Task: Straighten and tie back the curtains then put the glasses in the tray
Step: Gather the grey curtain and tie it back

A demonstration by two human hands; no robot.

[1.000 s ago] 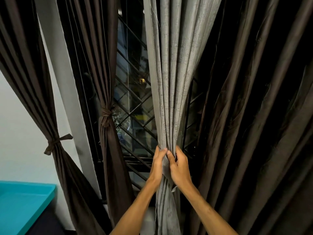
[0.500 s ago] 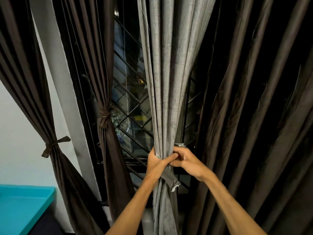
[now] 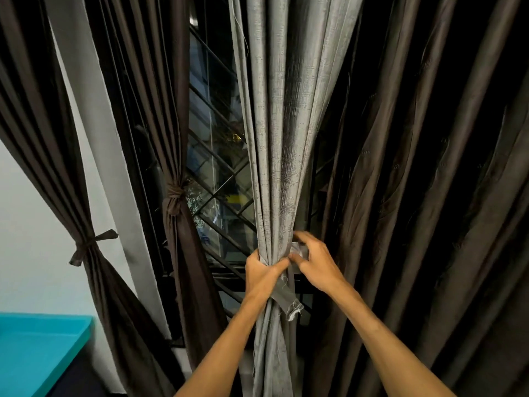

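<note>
A grey curtain (image 3: 282, 144) hangs gathered in the middle of the window. My left hand (image 3: 262, 275) grips the gathered bundle from the left, thumb across the front. A grey tie strip (image 3: 287, 303) runs from under that hand, its frayed end hanging down to the right. My right hand (image 3: 316, 263) pinches the other part of the strip (image 3: 299, 249) against the curtain's right side. No glasses and no tray are in view.
Two brown curtains (image 3: 183, 242) (image 3: 94, 262) on the left hang tied back with knots. A loose brown curtain (image 3: 429, 196) fills the right. A barred window (image 3: 220, 179) lies behind. A teal surface (image 3: 37, 348) sits at the lower left, beside a white wall.
My hands went from pressing together on the bundle to working the tie strip. The left now grips the bundle; the right has lifted the strip up and around the right side.
</note>
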